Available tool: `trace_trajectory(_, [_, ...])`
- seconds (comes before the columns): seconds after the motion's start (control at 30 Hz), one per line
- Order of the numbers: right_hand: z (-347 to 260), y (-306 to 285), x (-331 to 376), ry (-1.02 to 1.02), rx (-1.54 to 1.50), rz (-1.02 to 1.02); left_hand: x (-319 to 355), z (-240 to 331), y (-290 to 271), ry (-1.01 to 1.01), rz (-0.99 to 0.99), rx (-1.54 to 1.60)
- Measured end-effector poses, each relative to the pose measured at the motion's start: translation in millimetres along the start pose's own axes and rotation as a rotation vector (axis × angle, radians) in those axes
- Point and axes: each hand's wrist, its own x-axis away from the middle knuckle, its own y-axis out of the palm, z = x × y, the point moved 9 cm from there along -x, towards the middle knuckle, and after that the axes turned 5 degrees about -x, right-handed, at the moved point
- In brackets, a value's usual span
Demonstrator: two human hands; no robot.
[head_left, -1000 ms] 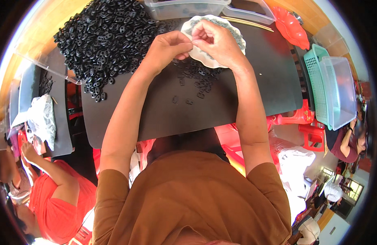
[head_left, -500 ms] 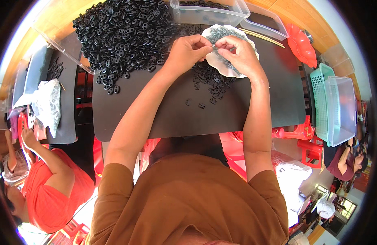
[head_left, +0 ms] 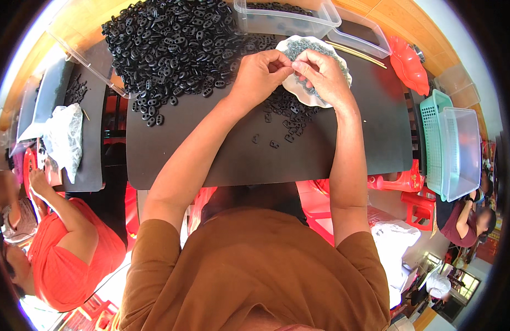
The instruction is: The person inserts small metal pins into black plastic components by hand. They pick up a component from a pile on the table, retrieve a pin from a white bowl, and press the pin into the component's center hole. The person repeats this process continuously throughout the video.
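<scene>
My left hand (head_left: 260,76) and my right hand (head_left: 322,77) meet fingertip to fingertip over the near left part of a white scalloped dish (head_left: 306,100). Both are closed in a pinch; whatever sits between the fingers is too small and covered to make out. Small grey metal-looking pieces (head_left: 310,45) fill the dish. Left of my hands rises a large heap of black oval two-holed plastic parts (head_left: 166,47). Thinner black open-framed pieces (head_left: 292,113) lie scattered below the dish, partly hidden by my left hand.
Clear plastic bins (head_left: 288,22) stand along the dark table's (head_left: 238,160) far edge. Beside them are wooden sticks (head_left: 357,54) and a red scalloped dish (head_left: 408,65). A green basket (head_left: 434,143) is at the right. A person in red (head_left: 73,248) works at the left table.
My two hands have come closer, so their fingertips now touch or nearly touch. The view has shifted very slightly; the heap and dish stay put.
</scene>
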Motion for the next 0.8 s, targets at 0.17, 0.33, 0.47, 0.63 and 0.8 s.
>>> trace_trajectory(0.17, [1,3,-2,-0.040,0.021,0.005,-1,-1,0,-0.011,0.006,-0.008])
trace_trajectory(0.33, [-4,8,-1,-0.048,0.052,0.006,-2,-14,2,-0.140,-0.120,0.201])
trace_trajectory(0.47, [-2,9,-3,-0.108,-0.028,-0.042,-2,-25,11,-0.207,-0.208,0.473])
trace_trajectory(0.63, [-2,6,-5,-0.112,-0.222,-0.053,-1,-24,14,-0.245,-0.232,0.616])
trace_trajectory(0.8, [1,8,-5,-0.067,-0.320,-0.056,-2,-12,4,-0.124,-0.112,0.326])
